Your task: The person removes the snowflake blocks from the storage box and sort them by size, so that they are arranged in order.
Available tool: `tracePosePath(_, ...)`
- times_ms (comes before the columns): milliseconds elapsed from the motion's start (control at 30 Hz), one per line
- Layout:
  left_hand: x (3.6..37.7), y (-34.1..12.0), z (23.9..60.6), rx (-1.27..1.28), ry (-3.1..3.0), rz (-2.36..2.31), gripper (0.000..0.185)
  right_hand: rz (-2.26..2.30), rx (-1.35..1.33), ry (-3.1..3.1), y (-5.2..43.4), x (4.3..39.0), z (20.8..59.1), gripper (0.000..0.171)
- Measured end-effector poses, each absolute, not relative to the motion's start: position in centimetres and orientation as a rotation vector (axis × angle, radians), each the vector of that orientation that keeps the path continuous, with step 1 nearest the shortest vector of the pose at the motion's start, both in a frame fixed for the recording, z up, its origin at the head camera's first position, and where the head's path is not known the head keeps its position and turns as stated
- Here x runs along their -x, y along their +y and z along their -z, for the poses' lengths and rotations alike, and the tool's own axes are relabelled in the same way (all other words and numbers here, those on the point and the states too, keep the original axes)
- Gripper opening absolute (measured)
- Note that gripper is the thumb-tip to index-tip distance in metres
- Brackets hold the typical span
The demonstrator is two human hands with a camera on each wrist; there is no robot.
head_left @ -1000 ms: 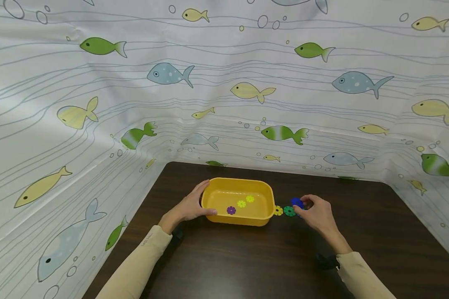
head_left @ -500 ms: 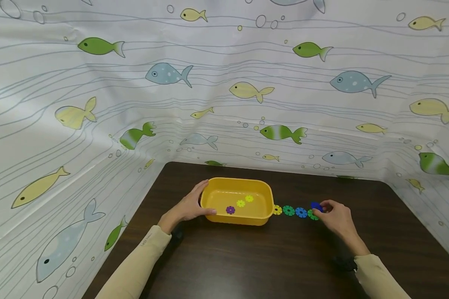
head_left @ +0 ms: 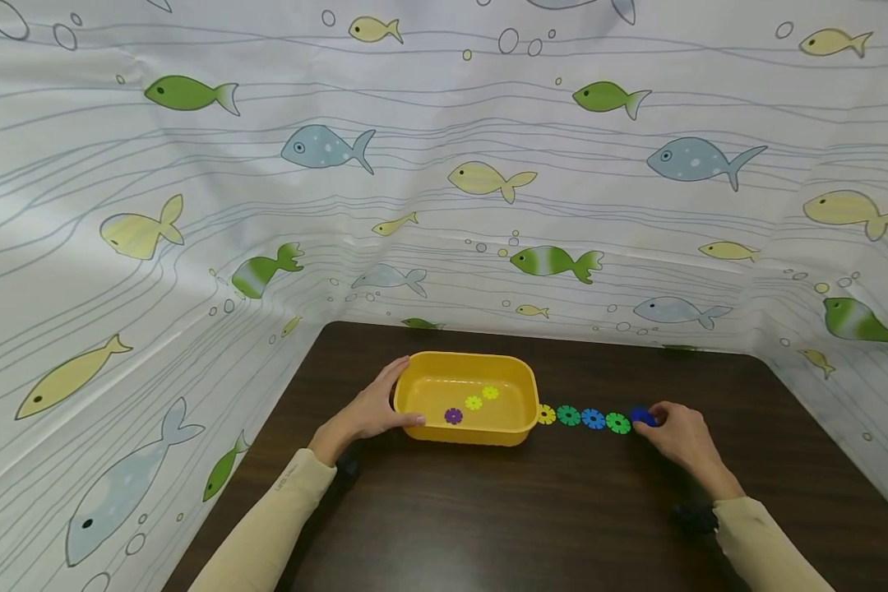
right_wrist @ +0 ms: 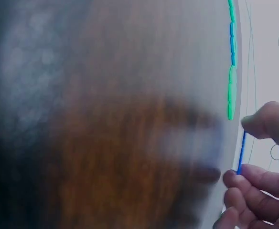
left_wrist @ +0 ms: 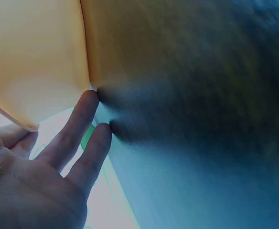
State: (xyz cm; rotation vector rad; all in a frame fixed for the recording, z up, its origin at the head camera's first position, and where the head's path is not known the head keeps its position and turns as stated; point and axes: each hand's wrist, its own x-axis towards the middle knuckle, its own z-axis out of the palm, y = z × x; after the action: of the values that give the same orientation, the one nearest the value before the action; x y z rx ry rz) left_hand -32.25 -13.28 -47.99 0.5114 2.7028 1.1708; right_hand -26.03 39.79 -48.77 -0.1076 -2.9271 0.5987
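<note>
A yellow plastic tub [head_left: 414, 395] stands on the dark wooden table [head_left: 533, 510]; inside lie a purple flower disc [head_left: 454, 416] and two yellow ones [head_left: 474, 403]. My left hand [head_left: 373, 411] rests against the tub's left wall [left_wrist: 39, 62], thumb over the rim, fingers along the front. Right of the tub runs a row of flat discs: yellow [head_left: 547, 414], green [head_left: 568, 415], blue [head_left: 594, 419], green [head_left: 617, 423]. My right hand [head_left: 677, 432] pinches a dark blue disc [head_left: 640, 417] at the row's right end; the right wrist view shows that disc [right_wrist: 241, 152] edge-on between thumb and fingertips.
A fish-patterned white sheet [head_left: 488, 164] walls in the table at the back and on both sides. Bare dark tabletop stretches in front of the tub and the row.
My right hand has carried the dark blue disc rightward and lowered it to the end of the row, uncovering the blue and green discs. My left hand has stayed on the tub.
</note>
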Motion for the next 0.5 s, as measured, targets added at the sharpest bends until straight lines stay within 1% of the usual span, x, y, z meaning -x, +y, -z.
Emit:
tracePosePath(200,32.34,-13.39,47.89,-0.523,2.708,-1.173,0.108,-0.551,0.158,-2.991,39.95,26.05,48.60,0.057)
tracePosePath(400,32.27,-13.45,47.94,-0.520,2.705,-1.164,0.112,-0.565,0.194,-3.020,39.97,25.90,48.53,0.057)
tracePosePath(500,32.20,-13.42,47.97,-0.523,2.704,-1.162,0.111,-0.591,0.210,-3.027,40.06,25.83,48.64,0.056)
